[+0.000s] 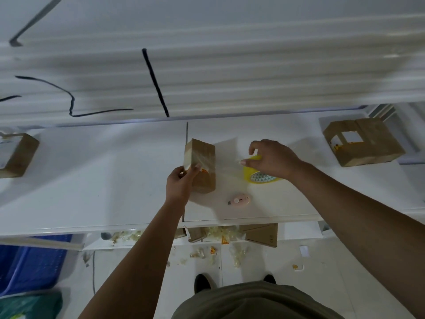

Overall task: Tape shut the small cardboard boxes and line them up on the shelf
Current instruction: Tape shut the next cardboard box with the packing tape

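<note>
My left hand (181,180) pinches tape (208,161) onto the cardboard box (203,176), right hand (273,157) grips the tape roll (261,177); tugging might topple it.

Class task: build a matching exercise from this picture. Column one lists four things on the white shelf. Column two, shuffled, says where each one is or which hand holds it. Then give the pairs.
Things
1. tape roll
2. pink cutter
3. middle box
4. labelled box

Places
A. far right of the shelf
B. in the grip of the right hand
C. lying untouched near the front edge
D. held by the left hand

Pairs: 1-B; 2-C; 3-D; 4-A
</note>
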`<state>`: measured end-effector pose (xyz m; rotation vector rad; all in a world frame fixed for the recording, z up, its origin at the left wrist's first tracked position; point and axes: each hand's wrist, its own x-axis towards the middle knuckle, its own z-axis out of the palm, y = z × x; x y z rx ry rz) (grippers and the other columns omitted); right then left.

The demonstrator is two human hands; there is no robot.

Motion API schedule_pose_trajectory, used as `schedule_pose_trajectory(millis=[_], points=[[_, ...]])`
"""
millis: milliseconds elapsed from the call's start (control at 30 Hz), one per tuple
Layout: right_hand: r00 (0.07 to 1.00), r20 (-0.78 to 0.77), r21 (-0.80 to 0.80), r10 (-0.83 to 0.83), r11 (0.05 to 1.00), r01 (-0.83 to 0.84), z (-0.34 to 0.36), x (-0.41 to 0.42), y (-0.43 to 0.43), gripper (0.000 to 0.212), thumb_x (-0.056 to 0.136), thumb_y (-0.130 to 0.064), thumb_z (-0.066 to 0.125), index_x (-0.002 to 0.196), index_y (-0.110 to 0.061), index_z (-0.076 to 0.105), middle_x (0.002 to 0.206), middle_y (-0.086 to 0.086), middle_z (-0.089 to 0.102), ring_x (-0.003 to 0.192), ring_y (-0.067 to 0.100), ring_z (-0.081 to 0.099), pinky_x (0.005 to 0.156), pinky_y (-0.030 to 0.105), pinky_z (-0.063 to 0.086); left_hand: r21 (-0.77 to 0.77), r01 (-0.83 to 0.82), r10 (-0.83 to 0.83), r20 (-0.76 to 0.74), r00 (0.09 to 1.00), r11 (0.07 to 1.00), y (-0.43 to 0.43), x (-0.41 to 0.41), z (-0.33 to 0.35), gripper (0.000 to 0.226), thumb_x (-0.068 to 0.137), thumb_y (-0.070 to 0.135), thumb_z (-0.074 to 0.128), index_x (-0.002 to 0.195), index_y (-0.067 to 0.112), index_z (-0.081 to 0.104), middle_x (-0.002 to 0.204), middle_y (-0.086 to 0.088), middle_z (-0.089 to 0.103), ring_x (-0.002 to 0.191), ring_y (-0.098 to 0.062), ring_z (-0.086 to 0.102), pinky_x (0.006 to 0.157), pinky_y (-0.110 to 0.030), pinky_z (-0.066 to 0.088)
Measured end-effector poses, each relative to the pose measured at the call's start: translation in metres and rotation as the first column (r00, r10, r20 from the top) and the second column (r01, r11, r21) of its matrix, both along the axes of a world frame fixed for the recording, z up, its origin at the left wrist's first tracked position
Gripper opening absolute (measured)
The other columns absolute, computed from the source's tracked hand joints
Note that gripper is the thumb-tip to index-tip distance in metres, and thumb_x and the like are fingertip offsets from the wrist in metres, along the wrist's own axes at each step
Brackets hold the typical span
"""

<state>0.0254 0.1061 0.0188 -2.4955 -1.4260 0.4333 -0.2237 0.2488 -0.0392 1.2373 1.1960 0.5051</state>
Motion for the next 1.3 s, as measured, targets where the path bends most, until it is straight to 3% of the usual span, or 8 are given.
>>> schedule_pose_trajectory(millis=[167,267,367,467,667,900,1133,1300], points=[[0.997,0.049,0.036,0.066,0.997,-0.068,-0.013,-0.025,-0.007,0.049,0.095,-0.069,0.057,0.117,-0.027,0.066,0.112,0.002,0.064,0.113,0.027,0.058,0.088,0.038,0.044,0.003,0.039,-0.039,0.009,0.999,0.999,0.006,-0.008,-0.002,0.041,0.089,0.045,0.084,0.119,0.018,0.073,0.100,0.001,0.079,0.095,-0.019,0.077,0.080,-0.032,0.061],[0.985,0.144,0.213,0.095,0.969,-0.125,-0.007,-0.038,-0.013,0.041,0.093,-0.052,0.073,0.119,-0.021,0.073,0.120,0.003,0.064,0.122,0.028,0.056,0.101,0.042,0.044,-0.021,0.056,-0.056,0.010,0.998,0.998,0.007,-0.012,-0.003,0.043,0.087,0.048,0.085,0.118,0.019,0.074,0.101,0.001,0.079,0.095,-0.019,0.077,0.082,-0.034,0.062],[0.965,0.224,0.455,0.137,0.861,-0.228,0.003,-0.058,-0.020,0.017,0.091,-0.038,0.076,0.095,-0.022,0.076,0.094,-0.004,0.067,0.093,0.017,0.059,0.081,0.035,0.050,-0.029,0.071,-0.071,0.002,0.997,0.997,0.007,-0.014,-0.007,0.037,0.087,0.050,0.084,0.110,0.022,0.078,0.096,0.003,0.081,0.093,-0.018,0.078,0.087,-0.038,0.064],[0.965,0.101,0.309,0.242,0.914,-0.262,-0.004,-0.089,-0.027,0.018,0.096,-0.037,0.058,0.090,-0.024,0.071,0.084,-0.007,0.066,0.076,0.018,0.064,0.061,0.034,0.050,-0.020,0.078,-0.078,-0.002,0.997,0.997,0.005,-0.017,-0.010,0.036,0.088,0.054,0.081,0.109,0.024,0.080,0.092,0.007,0.083,0.092,-0.015,0.079,0.086,-0.035,0.063],[0.958,0.234,-0.158,0.165,0.979,-0.130,-0.051,-0.104,-0.044,0.032,0.105,-0.037,0.052,0.133,-0.020,0.056,0.125,0.008,0.057,0.092,0.037,0.070,0.064,0.037,0.044,0.006,0.107,-0.106,-0.023,0.994,0.994,-0.001,-0.020,-0.013,0.041,0.093,0.060,0.073,0.110,0.024,0.081,0.089,0.011,0.082,0.092,-0.010,0.076,0.074,-0.023,0.053],[0.993,0.096,-0.104,0.068,0.993,-0.058,-0.061,-0.112,-0.045,0.036,0.110,-0.042,0.047,0.121,-0.008,0.046,0.119,0.014,0.063,0.086,0.042,0.069,0.065,0.042,0.054,0.010,0.163,-0.163,-0.042,0.986,0.987,-0.005,-0.026,-0.015,0.036,0.097,0.061,0.067,0.099,0.028,0.082,0.089,0.015,0.081,0.079,0.003,0.074,0.074,-0.023,0.050],[0.938,-0.282,0.350,-0.201,0.889,0.296,-0.025,-0.131,-0.001,0.025,0.109,-0.036,0.051,0.100,-0.014,0.045,0.074,0.012,0.067,0.057,0.032,0.069,0.053,0.051,0.056,0.028,0.172,-0.172,0.005,0.985,0.985,-0.010,-0.029,-0.019,0.037,0.099,0.061,0.064,0.106,0.029,0.081,0.100,0.006,0.082,0.099,-0.017,0.076,0.085,-0.037,0.063],[0.919,-0.256,0.220,-0.299,0.908,0.356,-0.024,-0.129,0.029,0.022,0.110,-0.027,0.047,0.105,-0.006,0.042,0.081,0.022,0.067,0.069,0.042,0.070,0.058,0.058,0.060,0.057,0.172,-0.173,0.019,0.985,0.984,-0.013,-0.032,-0.021,0.039,0.097,0.064,0.062,0.103,0.030,0.079,0.095,0.009,0.082,0.090,-0.012,0.077,0.082,-0.038,0.064]])
